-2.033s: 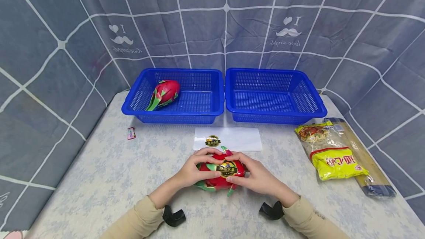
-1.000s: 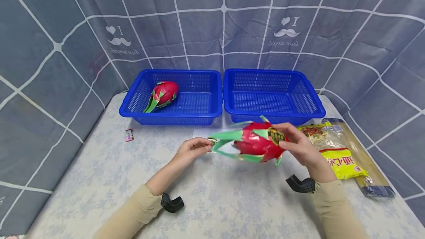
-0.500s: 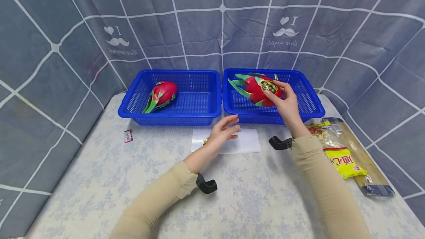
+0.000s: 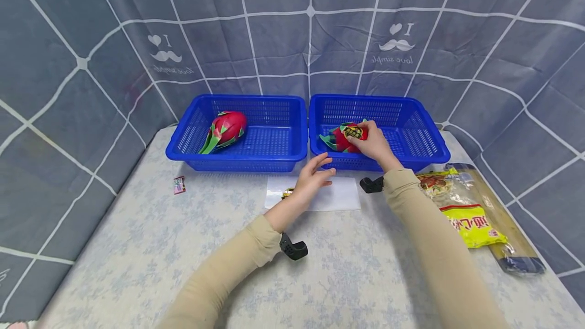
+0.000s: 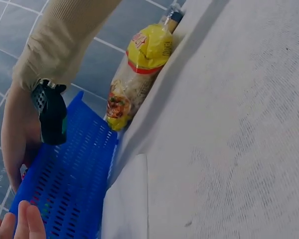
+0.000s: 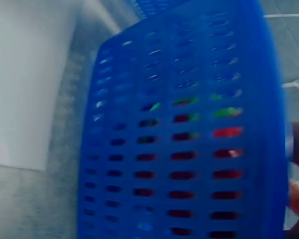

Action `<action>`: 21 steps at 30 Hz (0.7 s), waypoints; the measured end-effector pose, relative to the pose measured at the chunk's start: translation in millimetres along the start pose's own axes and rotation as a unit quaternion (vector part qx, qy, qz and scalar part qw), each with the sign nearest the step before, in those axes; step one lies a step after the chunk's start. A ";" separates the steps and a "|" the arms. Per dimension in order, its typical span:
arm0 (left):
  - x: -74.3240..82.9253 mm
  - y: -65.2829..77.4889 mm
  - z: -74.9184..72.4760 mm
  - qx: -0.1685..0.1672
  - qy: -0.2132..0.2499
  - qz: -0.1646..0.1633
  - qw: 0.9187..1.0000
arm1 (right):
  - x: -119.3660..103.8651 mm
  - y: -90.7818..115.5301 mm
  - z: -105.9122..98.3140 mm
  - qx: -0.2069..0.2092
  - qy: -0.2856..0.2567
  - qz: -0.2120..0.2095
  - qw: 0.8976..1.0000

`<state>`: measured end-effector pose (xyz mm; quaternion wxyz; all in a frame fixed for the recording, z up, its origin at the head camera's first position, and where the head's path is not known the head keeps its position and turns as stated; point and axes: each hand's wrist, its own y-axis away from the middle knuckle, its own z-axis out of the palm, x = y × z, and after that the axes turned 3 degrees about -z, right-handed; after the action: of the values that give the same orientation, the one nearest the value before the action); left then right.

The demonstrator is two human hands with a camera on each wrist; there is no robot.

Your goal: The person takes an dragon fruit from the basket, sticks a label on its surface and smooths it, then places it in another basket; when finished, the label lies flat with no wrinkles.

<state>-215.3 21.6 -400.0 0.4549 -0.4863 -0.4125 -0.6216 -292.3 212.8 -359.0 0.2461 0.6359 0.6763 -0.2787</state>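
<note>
My right hand (image 4: 378, 145) reaches into the right blue basket (image 4: 418, 138) and holds a dragon fruit (image 4: 340, 138), fingers behind and thumb in front of it. The fruit is red with green tips and carries a black-and-gold label (image 4: 353, 132). Through the basket's slots in the right wrist view, red and green of the dragon fruit (image 6: 182, 175) show; most of that hand is hidden there. My left hand (image 4: 311, 183) hovers by the basket's front left corner, fingers loosely bent with nothing in them. Its fingertips (image 5: 34, 221) appear beside the basket in the left wrist view.
Another dragon fruit (image 4: 231, 125) lies in the left blue basket (image 4: 274, 141). Under my left hand is a white sheet (image 4: 343, 198) with a similar label (image 4: 287, 193). A small pink packet (image 4: 179, 185) lies left; a yellow food bag (image 4: 473, 225) and a long clear package (image 4: 516, 248) lie right.
Both hands were on the dragon fruit at the table's front. My right hand has carried it into the right basket and lowered it; my left hand let go and moved right over the sheet.
</note>
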 end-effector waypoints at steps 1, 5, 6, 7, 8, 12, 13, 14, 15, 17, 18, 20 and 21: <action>0.9 0.7 -2.0 -0.006 -0.007 -0.001 1.000 | -0.7 0.7 -1.1 -0.018 0.024 0.003 1.000; 15.9 5.6 -19.2 -0.057 -0.066 0.003 0.996 | -7.6 7.4 -10.9 -0.078 0.054 0.007 0.995; 22.9 6.9 -25.7 -0.072 -0.090 0.004 0.993 | -9.7 10.5 -14.2 -0.084 0.041 0.010 0.996; 30.6 7.5 -32.8 -0.088 -0.113 0.009 0.990 | -12.4 14.8 -17.5 -0.083 0.019 0.010 0.996; 39.3 7.9 -40.3 -0.103 -0.136 0.013 0.985 | -15.7 19.9 -20.4 -0.073 -0.007 0.008 0.997; 76.5 5.7 -71.1 -0.143 -0.218 0.030 0.965 | -32.4 43.9 -22.1 0.022 -0.112 -0.008 0.993; 85.8 4.9 -78.3 -0.149 -0.231 0.035 0.961 | -37.4 49.9 -19.9 0.050 -0.138 -0.015 0.989; 94.2 3.5 -85.4 -0.151 -0.242 0.039 0.958 | -42.3 55.2 -16.7 0.079 -0.161 -0.023 0.983; 102.3 2.1 -92.5 -0.151 -0.248 0.041 0.956 | -47.0 60.0 -13.0 0.104 -0.188 -0.029 0.976; 116.8 -1.4 -106.2 -0.147 -0.256 0.050 0.954 | -55.9 68.1 -4.3 0.140 -0.250 -0.043 0.957; 123.6 -3.0 -112.6 -0.143 -0.259 0.054 0.954 | -60.5 71.8 0.1 0.152 -0.280 -0.052 0.947; 135.6 -7.7 -125.4 -0.128 -0.255 0.065 0.956 | -68.9 77.2 9.6 0.164 -0.334 -0.075 0.925; 141.4 -9.8 -131.3 -0.118 -0.256 0.071 0.957 | -72.5 79.1 14.6 0.164 -0.353 -0.087 0.917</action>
<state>-270.9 -124.6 -286.6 0.3164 -0.7073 -0.4030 -0.4870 -208.7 153.1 -324.8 0.3361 0.4664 0.5427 -0.6124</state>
